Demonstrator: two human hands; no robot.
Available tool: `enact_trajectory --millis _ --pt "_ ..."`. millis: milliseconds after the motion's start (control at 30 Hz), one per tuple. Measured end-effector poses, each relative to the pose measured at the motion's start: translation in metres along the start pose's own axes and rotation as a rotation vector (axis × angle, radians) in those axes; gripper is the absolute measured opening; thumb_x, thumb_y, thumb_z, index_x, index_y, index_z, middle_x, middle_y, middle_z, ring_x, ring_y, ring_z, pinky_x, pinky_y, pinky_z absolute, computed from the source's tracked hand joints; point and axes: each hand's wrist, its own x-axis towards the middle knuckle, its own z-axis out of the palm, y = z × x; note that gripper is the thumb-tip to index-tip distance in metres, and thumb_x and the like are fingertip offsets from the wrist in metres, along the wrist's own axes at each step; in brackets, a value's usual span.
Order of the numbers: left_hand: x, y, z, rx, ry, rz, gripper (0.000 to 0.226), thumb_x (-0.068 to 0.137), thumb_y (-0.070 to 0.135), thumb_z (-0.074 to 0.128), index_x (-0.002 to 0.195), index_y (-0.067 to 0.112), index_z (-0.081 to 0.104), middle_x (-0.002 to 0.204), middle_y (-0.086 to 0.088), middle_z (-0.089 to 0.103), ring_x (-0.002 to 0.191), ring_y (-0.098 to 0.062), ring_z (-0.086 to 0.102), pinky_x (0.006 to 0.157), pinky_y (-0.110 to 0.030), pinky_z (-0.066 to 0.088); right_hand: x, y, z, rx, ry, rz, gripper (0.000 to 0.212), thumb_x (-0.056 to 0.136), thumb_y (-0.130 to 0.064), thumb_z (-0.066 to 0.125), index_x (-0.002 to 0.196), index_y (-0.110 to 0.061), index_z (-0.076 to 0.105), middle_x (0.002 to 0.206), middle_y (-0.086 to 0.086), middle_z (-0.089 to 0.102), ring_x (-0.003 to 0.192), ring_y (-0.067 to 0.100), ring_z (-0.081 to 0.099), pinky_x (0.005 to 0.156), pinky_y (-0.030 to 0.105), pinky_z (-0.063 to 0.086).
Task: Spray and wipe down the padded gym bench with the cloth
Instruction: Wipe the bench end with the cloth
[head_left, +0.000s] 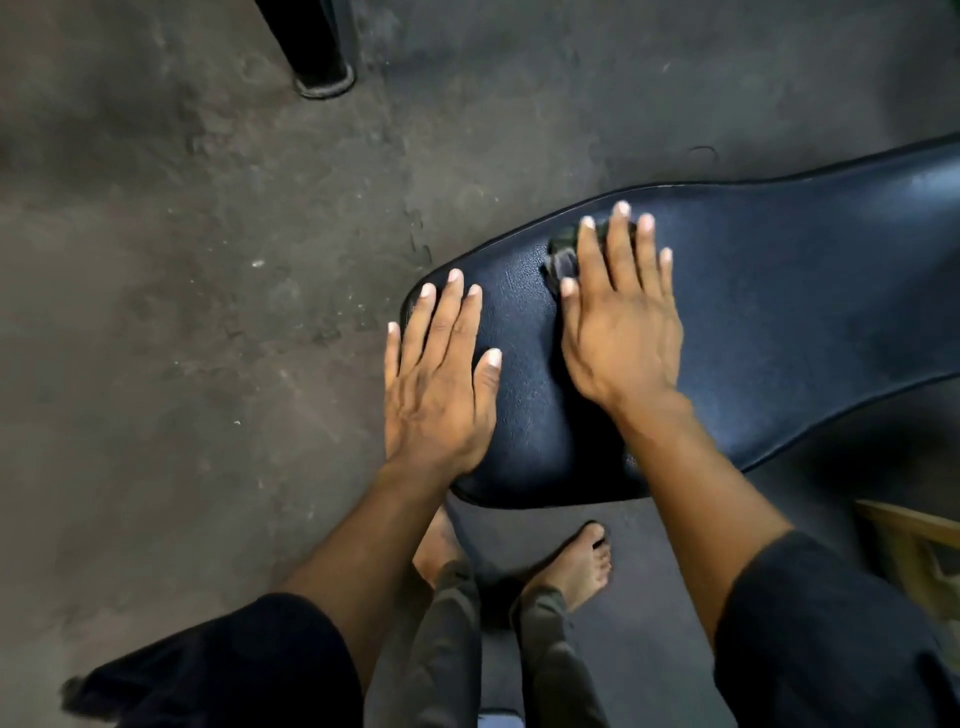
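Note:
The padded bench (779, 322) is dark blue-black vinyl, running from the centre out past the right edge. My right hand (621, 322) lies flat on the pad, fingers spread, pressing a small dark cloth (563, 257) whose edge shows past my thumb and index finger. My left hand (439, 384) rests palm-down on the rounded near-left end of the pad, fingers apart, holding nothing. No spray bottle is in view.
Rough grey concrete floor (182, 312) spreads to the left and behind. A black equipment leg (322, 57) stands at the top left. A wooden object (914, 551) sits at the right edge under the bench. My bare feet (582, 566) are below the bench end.

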Motion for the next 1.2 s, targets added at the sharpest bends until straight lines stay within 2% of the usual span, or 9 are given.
enact_trajectory --millis 100,267,367,500,600,767,900,1067,1200 --pt "0.000 -0.001 0.002 0.026 0.005 0.010 0.066 0.109 0.044 0.037 0.172 0.031 0.022 0.182 0.014 0.008 0.169 -0.011 0.003 0.136 -0.056 0.010 -0.007 -0.017 0.008 0.019 -0.005 -0.094 0.062 0.113 -0.038 0.031 0.172 -0.019 0.022 0.181 0.011 0.009 0.167 0.036 0.006 0.135 0.053 0.011" --pt "-0.001 0.001 0.001 0.126 0.018 0.053 0.068 0.109 0.040 0.037 0.173 0.023 0.022 0.183 0.006 0.010 0.170 -0.018 0.005 0.136 -0.057 0.012 -0.099 -0.004 0.018 -0.015 -0.041 -0.188 0.062 0.113 -0.036 0.034 0.172 -0.019 0.022 0.181 0.010 0.006 0.168 0.033 0.004 0.135 0.053 0.016" --pt "0.003 0.001 0.002 0.217 0.013 0.128 0.070 0.108 0.039 0.037 0.173 0.016 0.020 0.183 0.000 0.008 0.170 -0.026 0.006 0.136 -0.059 0.011 -0.120 0.028 0.013 -0.021 -0.046 -0.059 0.062 0.113 -0.037 0.034 0.171 -0.018 0.025 0.181 0.010 0.007 0.168 0.033 0.006 0.134 0.055 0.018" --pt "0.005 -0.001 0.005 0.257 0.028 0.137 0.072 0.107 0.039 0.039 0.173 0.016 0.020 0.183 -0.001 0.008 0.170 -0.027 0.006 0.136 -0.058 0.009 -0.073 0.025 0.009 0.012 0.036 0.196 0.061 0.114 -0.036 0.031 0.171 -0.015 0.026 0.180 0.015 0.009 0.166 0.039 0.008 0.134 0.056 0.016" --pt "0.005 -0.002 0.006 0.267 0.030 0.137 0.072 0.107 0.039 0.040 0.173 0.017 0.019 0.183 0.000 0.008 0.170 -0.026 0.006 0.136 -0.057 0.008 -0.061 -0.005 0.016 0.011 0.021 0.124 0.063 0.113 -0.037 0.030 0.172 -0.016 0.020 0.180 0.016 0.005 0.167 0.039 0.004 0.135 0.054 0.011" --pt "0.004 -0.001 0.003 0.239 0.013 0.131 0.070 0.109 0.038 0.036 0.173 0.016 0.019 0.183 -0.001 0.008 0.170 -0.023 0.004 0.137 -0.053 0.008 -0.125 -0.034 0.032 0.007 -0.020 -0.022 0.064 0.112 -0.037 0.035 0.171 -0.015 0.022 0.180 0.016 0.007 0.168 0.035 0.005 0.135 0.053 0.016" --pt "0.004 0.002 -0.002 0.237 0.010 0.132 0.070 0.109 0.038 0.036 0.173 0.015 0.020 0.183 -0.001 0.008 0.170 -0.023 0.005 0.138 -0.050 0.007 -0.148 -0.005 0.028 -0.024 -0.014 0.051 0.063 0.111 -0.037 0.037 0.170 -0.015 0.029 0.180 0.014 0.012 0.167 0.034 0.012 0.132 0.056 0.024" --pt "0.004 -0.001 0.000 0.220 0.040 0.132 0.070 0.109 0.038 0.036 0.173 0.016 0.021 0.183 -0.002 0.011 0.170 -0.024 0.007 0.138 -0.049 0.006 -0.089 -0.013 0.020 0.038 0.037 0.283 0.062 0.114 -0.036 0.029 0.171 -0.016 0.022 0.181 0.015 0.005 0.167 0.038 0.005 0.134 0.056 0.016" --pt "0.004 -0.001 -0.002 0.205 0.012 0.138 0.069 0.109 0.038 0.034 0.172 0.014 0.022 0.183 -0.004 0.011 0.170 -0.024 0.007 0.138 -0.048 0.007 -0.083 -0.048 0.029 0.046 0.008 0.161 0.063 0.114 -0.038 0.030 0.172 -0.017 0.017 0.181 0.014 0.001 0.168 0.035 0.000 0.135 0.053 0.011"
